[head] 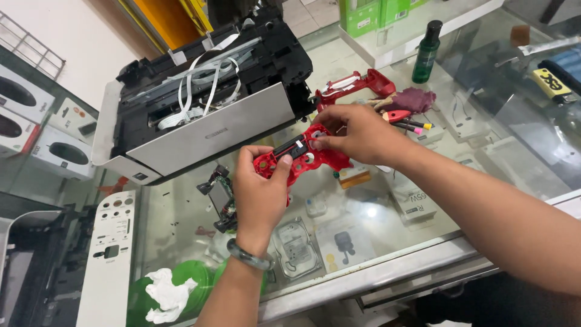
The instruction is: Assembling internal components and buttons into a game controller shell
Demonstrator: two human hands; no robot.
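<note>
glass display counter (423,242), a shop-style case with goods showing through the top: inside it, a bare hard drive (295,248), a white charger box (413,203), a pale card with earbuds drawn on it (344,245), and green round tubs (196,278) at the near left with a crumpled white tissue (166,293) over them. packages elsewhere: white boxes picturing dark computer mice (36,130), stacked at the far left; bright green cartons (369,13) on a white shelf at the top; a dark green bottle with black cap (426,53) standing upright on the counter. on the glass, an opened printer (206,103), black inside with white ribbon cables loose over its top; a white perforated panel (112,254) lies below it at the left edge. item in hand: red game controller shell (302,156), front half, held just above the glass at the counter's middle, with round button holes and a black rectangular insert in its centre. left hand (261,191), a grey-green bangle at the wrist, grips the shell's left handle with the thumb across it. right hand (360,133) pinches the shell's upper right part, fingers narrowed on it. a second red shell half (357,85) lies beyond, beside a purple cloth (414,100); a small circuit board (221,197) rests just left of the left hand.
</note>
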